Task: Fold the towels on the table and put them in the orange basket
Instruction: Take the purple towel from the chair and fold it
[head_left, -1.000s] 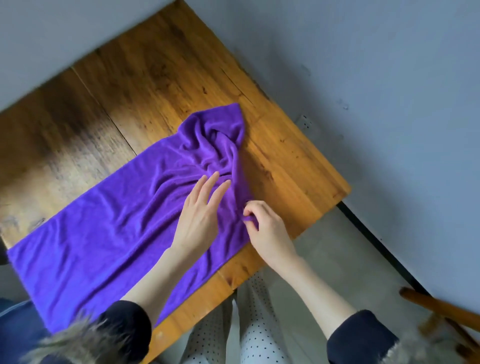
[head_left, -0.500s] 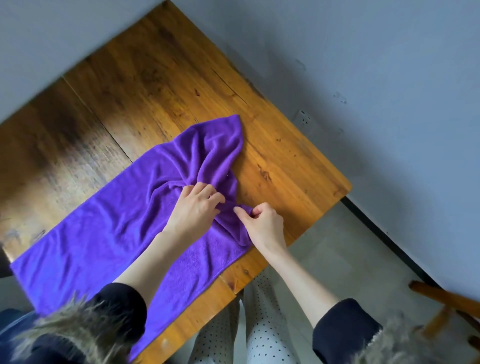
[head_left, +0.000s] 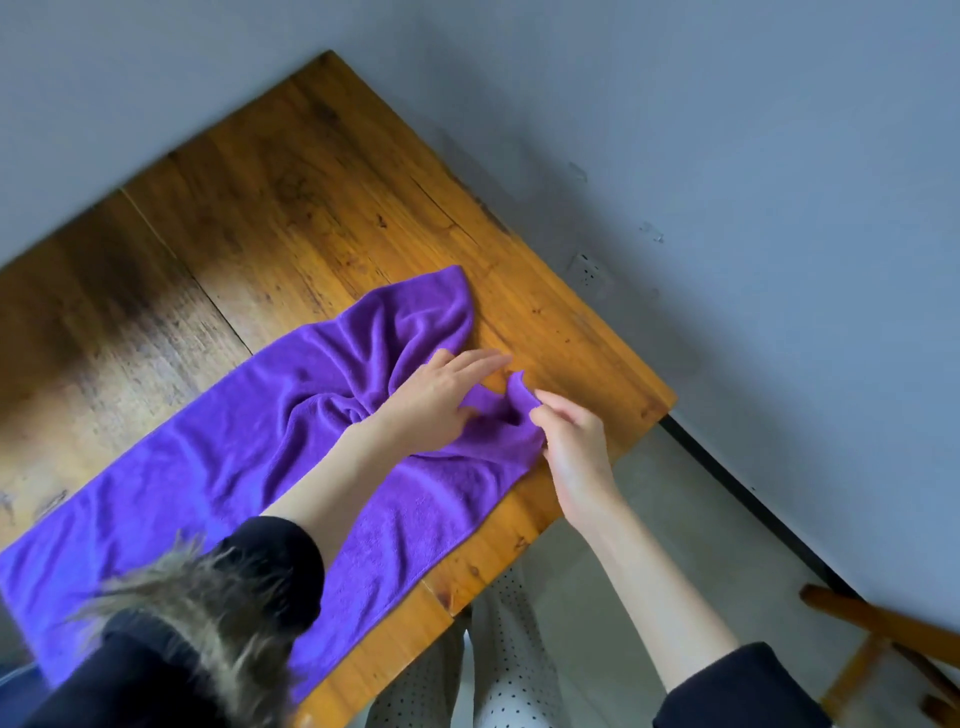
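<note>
**Purple towel spread on the wooden counter, one corner pinched**

A purple towel (head_left: 249, 457) lay stretched along the wooden counter (head_left: 322, 208), its long side running from the lower left toward the right corner. Most of it lay flat, but the right end was bunched into soft ridges, with one rounded fold pushed up toward the far side of the counter and creases gathering just left of the hands.

The left hand (head_left: 436, 400) rested on the rumpled end, palm down, its fingers straight and reaching past the cloth edge onto bare wood; its grip was wide and closed around nothing. The right hand (head_left: 571, 447) sat just beside it at the towel's right edge, thumb and fingertips pinching a small raised peak of fabric, so its grip was narrow and holding the towel. The two hands were close together without touching.

Both forearms were bare up to dark sleeves, and the left sleeve (head_left: 270, 577) had a shaggy fur cuff that showed blurred in the foreground. White trousers (head_left: 498, 670) with small dark dots stood close against the near edge of the counter.

A pale grey wall (head_left: 727, 156) ran behind the counter, carrying a white wall socket (head_left: 587, 270) just past the counter's far right edge. A wooden chair frame (head_left: 893, 644) stood on the floor at the lower right, well apart from the counter.

No brand, label or readable writing showed on the towel, the clothing or the wall
</note>
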